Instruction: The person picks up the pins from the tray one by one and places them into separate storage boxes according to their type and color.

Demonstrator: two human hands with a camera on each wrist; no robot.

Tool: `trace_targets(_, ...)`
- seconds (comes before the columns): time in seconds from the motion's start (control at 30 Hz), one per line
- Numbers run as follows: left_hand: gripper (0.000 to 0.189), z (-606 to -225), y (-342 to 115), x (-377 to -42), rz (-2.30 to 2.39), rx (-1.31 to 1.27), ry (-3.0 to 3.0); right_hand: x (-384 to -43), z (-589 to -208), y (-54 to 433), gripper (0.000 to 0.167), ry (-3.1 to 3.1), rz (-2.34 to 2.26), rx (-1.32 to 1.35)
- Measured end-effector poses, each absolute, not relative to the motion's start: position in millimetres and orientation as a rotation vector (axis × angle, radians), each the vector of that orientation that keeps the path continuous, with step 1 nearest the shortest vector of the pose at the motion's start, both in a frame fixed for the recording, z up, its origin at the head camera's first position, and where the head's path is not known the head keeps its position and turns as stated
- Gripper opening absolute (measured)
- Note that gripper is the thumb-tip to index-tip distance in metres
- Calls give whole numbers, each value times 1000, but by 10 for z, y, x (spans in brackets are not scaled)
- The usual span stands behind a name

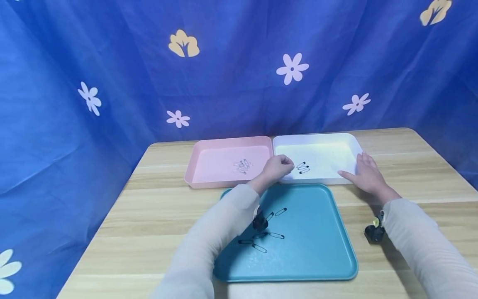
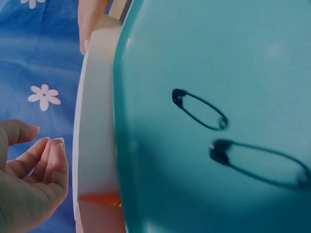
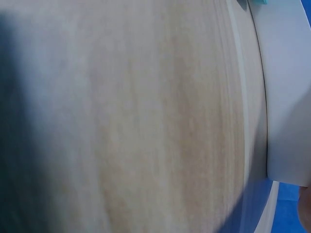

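Note:
My left hand [image 1: 277, 167] is over the left front corner of the white tray [image 1: 332, 180], beside a few black safety pins [image 1: 303, 167] lying in it. In the left wrist view, the thumb stands apart from the loosely bent fingers [image 2: 58, 165], and nothing shows between them. My right hand [image 1: 367, 172] rests at the white tray's right front corner, fingers extended along the side and thumb reaching over the front rim. Several more black safety pins [image 1: 276, 235] lie scattered on the teal tray [image 1: 317, 249] under my left forearm.
Left of the white tray, a pink tray [image 1: 209, 166] holds a small heap of silver safety pins [image 1: 242, 166]. All three trays stand close together on a wooden table [image 1: 149, 232]. A blue flowered curtain [image 1: 231, 83] hangs behind the table.

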State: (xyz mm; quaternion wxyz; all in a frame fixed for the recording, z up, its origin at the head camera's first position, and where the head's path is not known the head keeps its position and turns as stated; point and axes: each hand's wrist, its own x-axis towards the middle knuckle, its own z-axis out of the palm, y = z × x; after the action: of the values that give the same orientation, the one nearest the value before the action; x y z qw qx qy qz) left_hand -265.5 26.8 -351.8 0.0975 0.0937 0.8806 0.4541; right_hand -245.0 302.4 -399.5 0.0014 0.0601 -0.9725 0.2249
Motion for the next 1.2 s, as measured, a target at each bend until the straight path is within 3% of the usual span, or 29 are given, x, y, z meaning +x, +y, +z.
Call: trace_targets(1.2,12,-3596,-477,-2084,1110,464,2427,-2440,-3977,3018,98,-3041,674,211)
